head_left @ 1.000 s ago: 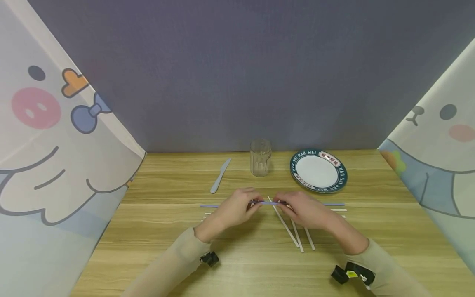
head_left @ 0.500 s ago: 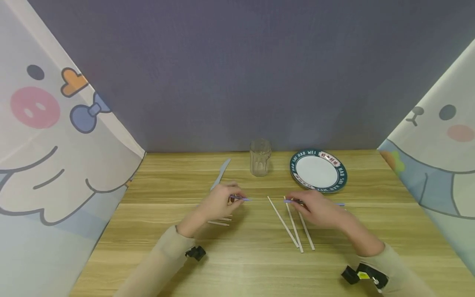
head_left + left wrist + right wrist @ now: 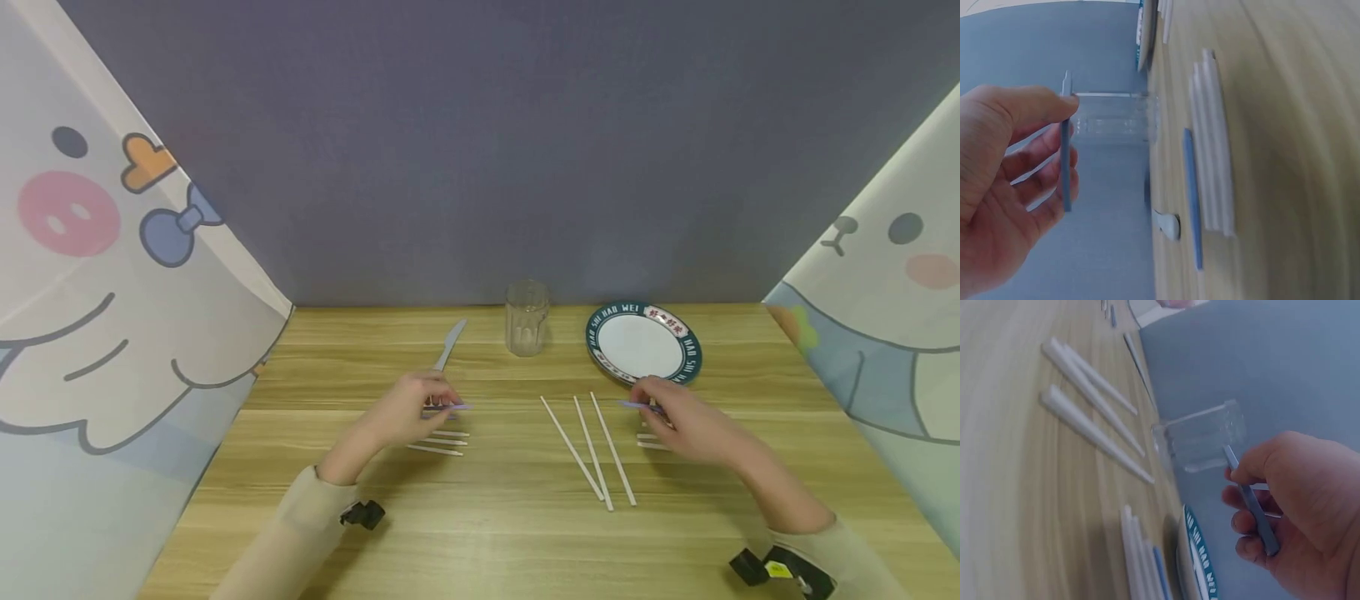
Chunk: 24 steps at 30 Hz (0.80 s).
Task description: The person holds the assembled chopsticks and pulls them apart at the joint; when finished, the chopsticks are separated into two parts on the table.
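Observation:
My left hand (image 3: pixel 412 407) pinches a short blue chopstick piece (image 3: pixel 1066 156) between thumb and fingers; its narrower tip shows past the thumb. My right hand (image 3: pixel 686 421) pinches a second blue chopstick piece (image 3: pixel 1252 512), held above the table. Beneath the left hand lie several short white pieces (image 3: pixel 1213 144) side by side, with another blue piece (image 3: pixel 1192 194) along them. A similar group of white pieces (image 3: pixel 1135 556) with a blue piece (image 3: pixel 1161 572) lies under the right hand, partly hidden by it in the head view. Between the hands, three full-length white chopsticks (image 3: pixel 603 442) lie fanned.
At the back of the wooden table (image 3: pixel 480 533) stands a clear glass (image 3: pixel 527 321). To its right is a white plate with a green patterned rim (image 3: pixel 596 350). A grey knife (image 3: pixel 452 340) lies behind the left hand, its handle end covered in the head view.
One second ago both hands met over the middle with a blue length between them. They have since drawn apart sideways, one piece in each, uncovering the white chopsticks and part of both groups.

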### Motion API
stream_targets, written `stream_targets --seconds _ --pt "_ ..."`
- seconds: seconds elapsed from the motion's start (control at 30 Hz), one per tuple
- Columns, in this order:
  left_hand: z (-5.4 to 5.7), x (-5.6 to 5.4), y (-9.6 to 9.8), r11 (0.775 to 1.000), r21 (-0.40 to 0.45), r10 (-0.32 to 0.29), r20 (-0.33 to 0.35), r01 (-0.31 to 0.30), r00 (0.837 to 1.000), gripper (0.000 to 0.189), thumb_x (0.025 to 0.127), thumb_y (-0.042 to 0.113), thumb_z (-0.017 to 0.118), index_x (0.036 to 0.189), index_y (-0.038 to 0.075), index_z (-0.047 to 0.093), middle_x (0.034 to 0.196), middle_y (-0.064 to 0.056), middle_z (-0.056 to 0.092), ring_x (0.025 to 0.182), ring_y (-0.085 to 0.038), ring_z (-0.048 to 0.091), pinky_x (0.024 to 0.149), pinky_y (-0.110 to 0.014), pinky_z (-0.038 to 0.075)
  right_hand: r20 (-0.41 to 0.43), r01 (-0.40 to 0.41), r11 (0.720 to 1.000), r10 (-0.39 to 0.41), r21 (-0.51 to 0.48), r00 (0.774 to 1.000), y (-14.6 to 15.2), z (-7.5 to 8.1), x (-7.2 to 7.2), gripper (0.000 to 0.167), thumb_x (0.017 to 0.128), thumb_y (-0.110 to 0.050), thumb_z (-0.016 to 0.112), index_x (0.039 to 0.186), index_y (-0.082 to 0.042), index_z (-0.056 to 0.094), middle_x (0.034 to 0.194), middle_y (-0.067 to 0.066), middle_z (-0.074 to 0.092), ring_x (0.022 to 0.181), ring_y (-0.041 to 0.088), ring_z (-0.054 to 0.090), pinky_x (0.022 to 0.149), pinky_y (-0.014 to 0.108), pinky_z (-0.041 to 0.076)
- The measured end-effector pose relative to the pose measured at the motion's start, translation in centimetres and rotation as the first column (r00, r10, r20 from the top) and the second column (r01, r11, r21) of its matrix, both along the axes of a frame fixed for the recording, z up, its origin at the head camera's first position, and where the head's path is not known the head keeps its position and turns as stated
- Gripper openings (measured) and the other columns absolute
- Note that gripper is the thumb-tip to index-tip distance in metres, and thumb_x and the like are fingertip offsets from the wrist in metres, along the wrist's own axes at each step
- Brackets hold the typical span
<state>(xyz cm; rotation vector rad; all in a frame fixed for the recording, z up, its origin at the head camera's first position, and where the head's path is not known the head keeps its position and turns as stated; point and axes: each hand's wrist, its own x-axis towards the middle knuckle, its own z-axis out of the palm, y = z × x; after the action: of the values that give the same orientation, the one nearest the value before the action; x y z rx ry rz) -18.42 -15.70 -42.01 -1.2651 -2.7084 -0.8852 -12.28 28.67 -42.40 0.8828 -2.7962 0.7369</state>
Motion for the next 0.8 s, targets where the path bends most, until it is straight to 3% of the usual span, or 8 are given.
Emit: stream_targets --seconds 0.2,0.4,0.53,0.8 --pt "-0.3 0.9 -1.3 0.997 -0.054 -0.044 0.111 0.05 0.993 0.011 0.093 0.001 0.079 0.1 0.008 0.082 0.09 0.003 0.071 0.072 -0.002 0.055 0.063 -0.018 0.052 -0.056 -0.006 0.999 0.007 0.034 0.998 1.8 -0.8 0.7 0.028 0.088 0.003 0.077 0.104 -0.018 0.069 0.097 -0.014 0.061 0.088 -0.005 0.052 0.071 0.025 0.054" --pt "-0.7 1.5 -1.9 0.989 -0.11 -0.079 0.153 0.096 0.985 0.01 0.091 0.003 0.082 0.098 0.011 0.085 0.085 0.006 0.071 0.074 -0.002 0.059 0.064 -0.017 0.053 -0.1 -0.061 0.998 0.061 -0.001 0.993 3.1 -1.6 0.9 0.033 0.083 0.005 0.083 0.099 -0.022 0.073 0.091 -0.018 0.064 0.082 -0.007 0.052 0.064 0.022 0.051" --pt "-1.2 1.9 -1.8 0.983 -0.146 -0.079 0.2 0.109 0.977 0.009 0.091 0.007 0.084 0.096 0.013 0.085 0.084 0.01 0.072 0.073 0.003 0.058 0.066 -0.015 0.053 -0.046 -0.053 0.999 0.053 -0.004 0.998 3.5 -1.7 1.2 0.031 0.083 0.002 0.086 0.097 -0.023 0.074 0.088 -0.02 0.063 0.078 -0.007 0.051 0.061 0.02 0.049" --pt "-2.0 2.5 -1.5 0.978 -0.17 -0.077 0.258 0.123 0.963 0.007 0.089 0.007 0.085 0.091 0.014 0.083 0.089 0.006 0.078 0.077 0.004 0.062 0.071 -0.016 0.056 0.104 -0.036 0.998 0.031 0.05 0.994 4.4 -1.4 1.5 0.023 0.084 -0.004 0.087 0.094 -0.021 0.076 0.086 -0.019 0.065 0.076 -0.007 0.053 0.062 0.02 0.051"
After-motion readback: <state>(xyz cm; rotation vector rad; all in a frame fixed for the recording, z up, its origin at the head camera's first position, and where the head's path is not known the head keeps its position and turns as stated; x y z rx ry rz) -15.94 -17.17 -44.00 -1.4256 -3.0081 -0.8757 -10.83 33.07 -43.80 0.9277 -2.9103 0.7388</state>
